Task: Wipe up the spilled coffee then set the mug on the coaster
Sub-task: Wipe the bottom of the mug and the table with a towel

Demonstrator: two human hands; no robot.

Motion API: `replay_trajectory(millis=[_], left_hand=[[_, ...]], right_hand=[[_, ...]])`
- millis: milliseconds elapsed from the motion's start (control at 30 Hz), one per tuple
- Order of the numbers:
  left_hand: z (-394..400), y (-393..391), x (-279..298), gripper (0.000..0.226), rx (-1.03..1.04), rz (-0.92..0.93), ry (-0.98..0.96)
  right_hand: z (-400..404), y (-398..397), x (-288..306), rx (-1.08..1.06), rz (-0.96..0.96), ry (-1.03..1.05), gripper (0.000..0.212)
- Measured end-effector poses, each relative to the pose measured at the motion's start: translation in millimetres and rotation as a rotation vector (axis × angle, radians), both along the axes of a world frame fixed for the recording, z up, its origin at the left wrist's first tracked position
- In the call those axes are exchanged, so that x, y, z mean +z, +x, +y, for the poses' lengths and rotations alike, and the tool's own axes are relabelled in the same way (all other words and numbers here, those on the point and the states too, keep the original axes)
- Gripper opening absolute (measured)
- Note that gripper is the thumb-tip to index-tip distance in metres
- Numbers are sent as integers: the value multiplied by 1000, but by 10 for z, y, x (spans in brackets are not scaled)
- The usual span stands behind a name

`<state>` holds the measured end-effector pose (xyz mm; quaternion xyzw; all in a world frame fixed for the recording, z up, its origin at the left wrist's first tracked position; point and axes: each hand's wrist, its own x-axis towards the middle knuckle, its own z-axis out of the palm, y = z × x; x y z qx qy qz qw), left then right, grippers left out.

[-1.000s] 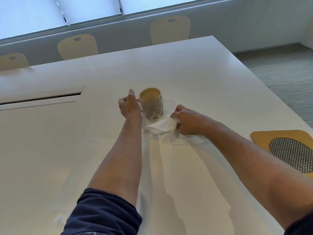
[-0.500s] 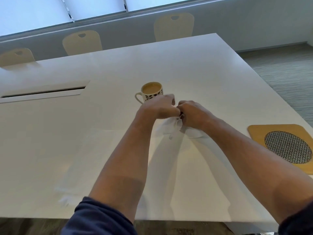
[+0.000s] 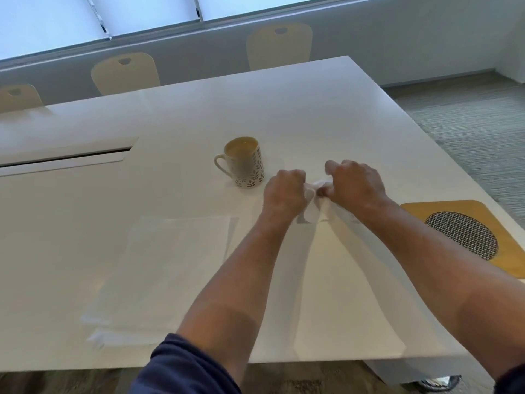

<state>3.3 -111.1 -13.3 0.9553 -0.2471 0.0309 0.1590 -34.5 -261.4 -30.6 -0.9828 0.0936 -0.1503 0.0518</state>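
A white tissue is pinched by both hands on the tabletop beside the mug; wiping seems underway, and the coaster comes later.

Head-worn wide-angle camera looks forward and down, close over the table.

No text, label, brand, number or sign can be read anywhere in this view. The mug bears only a printed leaf pattern, no lettering. The coaster shows a plain woven mesh oval set in a yellow board, with no marking.
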Motion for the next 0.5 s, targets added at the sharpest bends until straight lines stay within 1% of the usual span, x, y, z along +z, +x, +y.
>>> replay_trajectory(millis=[67,233,300,367,433,500], left_hand=[[-173,-105,-23,18,-4,-3,-15],[-562,-445,-123,21,-83,-24,-68],[-643,-516,-161,20,-85,-40,-76],[-647,-507,-164,19,-88,-7,-80],[-594,-454,-144,21,-102,87,-83],[-523,-401,-123,22,-105,184,-94]], right_hand=[[-106,-24,-15,-18,23,21,22],[-356,-42,-50,36,188,111,10],[-432,-37,-41,64,271,161,11],[-465,-50,-6,119,340,232,17],[-464,-97,29,166,360,321,18],[-463,-140,22,203,408,287,26]])
